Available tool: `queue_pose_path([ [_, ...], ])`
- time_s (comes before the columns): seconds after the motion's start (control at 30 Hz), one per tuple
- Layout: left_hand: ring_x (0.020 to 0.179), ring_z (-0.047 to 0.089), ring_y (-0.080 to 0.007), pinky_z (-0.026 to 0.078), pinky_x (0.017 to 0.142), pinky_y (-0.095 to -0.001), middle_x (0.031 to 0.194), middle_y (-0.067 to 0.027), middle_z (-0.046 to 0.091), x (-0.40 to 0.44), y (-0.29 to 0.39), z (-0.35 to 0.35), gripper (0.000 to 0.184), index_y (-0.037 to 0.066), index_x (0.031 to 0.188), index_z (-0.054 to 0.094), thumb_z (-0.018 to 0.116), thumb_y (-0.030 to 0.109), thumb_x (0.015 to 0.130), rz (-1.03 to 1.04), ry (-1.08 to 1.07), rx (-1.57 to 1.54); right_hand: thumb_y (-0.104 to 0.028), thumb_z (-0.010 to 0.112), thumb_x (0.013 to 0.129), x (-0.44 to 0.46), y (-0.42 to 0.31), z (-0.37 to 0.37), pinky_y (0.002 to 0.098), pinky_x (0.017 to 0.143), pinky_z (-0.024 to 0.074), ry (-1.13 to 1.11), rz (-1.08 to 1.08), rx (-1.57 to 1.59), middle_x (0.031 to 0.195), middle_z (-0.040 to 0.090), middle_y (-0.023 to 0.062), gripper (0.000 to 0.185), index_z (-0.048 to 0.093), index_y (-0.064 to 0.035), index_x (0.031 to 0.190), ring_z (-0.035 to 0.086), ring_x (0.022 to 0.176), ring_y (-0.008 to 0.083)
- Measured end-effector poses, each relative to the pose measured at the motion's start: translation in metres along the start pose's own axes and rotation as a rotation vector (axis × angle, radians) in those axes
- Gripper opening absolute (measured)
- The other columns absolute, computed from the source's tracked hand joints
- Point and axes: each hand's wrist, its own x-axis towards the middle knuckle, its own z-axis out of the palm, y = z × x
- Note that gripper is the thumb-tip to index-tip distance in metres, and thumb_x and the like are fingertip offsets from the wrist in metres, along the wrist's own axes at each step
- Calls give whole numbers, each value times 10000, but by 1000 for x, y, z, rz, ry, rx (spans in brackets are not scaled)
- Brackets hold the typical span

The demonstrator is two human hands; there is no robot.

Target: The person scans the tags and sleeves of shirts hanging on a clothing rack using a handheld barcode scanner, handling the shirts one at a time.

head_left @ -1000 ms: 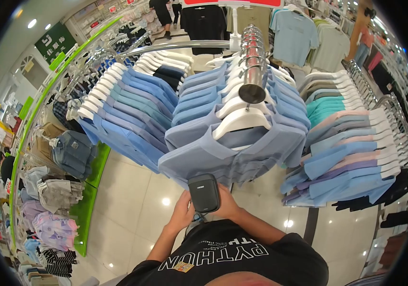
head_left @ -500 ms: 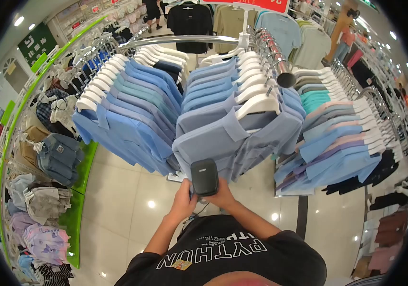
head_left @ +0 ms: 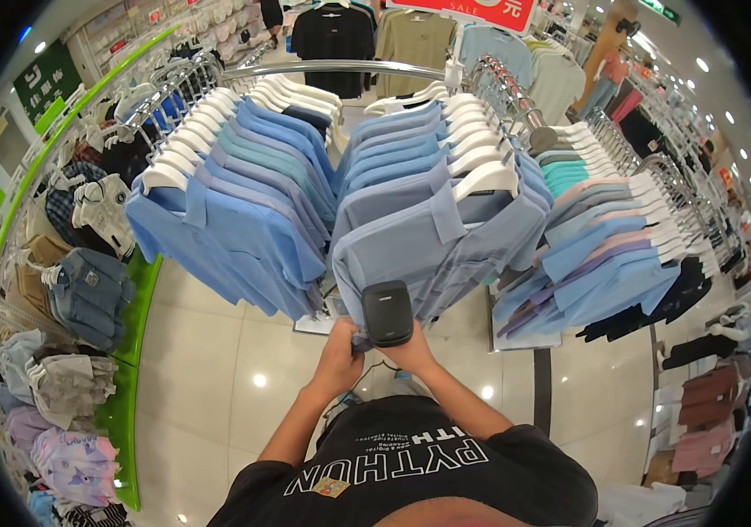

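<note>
A grey-blue collared shirt hangs on a white hanger at the front of the middle rack. Its lower sleeve edge reaches my left hand, whose fingers are closed on the cloth. My right hand is beside it, mostly behind a black rounded device that covers its fingers, so what it holds is hidden. The device overlaps the lower part of the shirt. More blue and grey shirts hang behind.
Blue and teal shirts hang on the left rack, pastel shirts on the right. A chrome rail runs across the back. A green-edged shelf with clothes stands far left. Tiled floor shows below.
The view has shifted so the racks sit further left and the rail end further right. My left hand has moved up to the shirt's edge and its fingers have closed on cloth.
</note>
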Motion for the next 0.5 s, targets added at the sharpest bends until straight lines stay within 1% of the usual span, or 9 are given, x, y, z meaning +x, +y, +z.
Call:
queue_pose_path([
  [0.03,900,481,-341,426,753,-360,946,-171,430,-2,-3,-2,396,33,1005,397,569,-122,684,-3,2,-11,-51,766,689,0,-1,0,291,703,483,4,25,7,832,641,26,327,614,-35,978,598,772,127],
  [0.07,881,475,-302,429,728,-330,937,-154,414,-3,-4,-4,394,39,996,387,576,-120,690,-6,3,-22,-36,762,695,-2,0,3,287,702,481,24,106,166,845,632,16,318,614,-40,977,592,778,121],
  [0.13,884,483,-359,421,754,-360,942,-180,444,-2,3,-9,348,19,983,415,571,-102,697,8,10,-24,-5,754,707,-6,-4,9,279,699,476,67,265,485,870,615,-4,305,615,-49,974,580,788,110],
  [0.17,885,486,-387,417,767,-375,945,-193,459,-2,6,-11,326,10,976,429,569,-93,700,14,13,-25,28,755,701,-6,-7,13,267,685,471,120,306,617,903,597,-10,329,604,-50,983,568,787,98],
  [0.27,847,489,-376,413,725,-370,907,-184,468,-2,4,-16,249,-3,920,448,585,-62,719,-71,34,-83,25,773,684,-6,2,10,265,677,473,37,308,755,951,592,-1,389,596,-50,1022,562,811,92],
  [0.37,814,487,-366,407,692,-377,861,-175,469,-3,-8,-19,207,-13,870,451,578,-66,714,-102,63,-95,-7,789,672,-4,-3,0,272,669,475,-97,260,641,933,596,2,416,589,-42,1035,567,813,97],
  [0.47,807,482,-376,402,687,-390,838,-177,465,-1,-4,-25,215,-12,853,451,564,-86,686,-200,71,-30,-35,797,674,-2,-31,-5,265,762,459,-108,127,248,971,588,10,413,582,-23,1026,529,891,85],
  [0.5,815,482,-381,403,696,-397,844,-180,465,-1,-5,-26,219,-11,852,451,555,-94,677,-154,90,-7,-90,815,650,-2,-40,-6,275,688,483,-122,114,208,890,625,25,445,578,-18,1020,585,797,108],
])
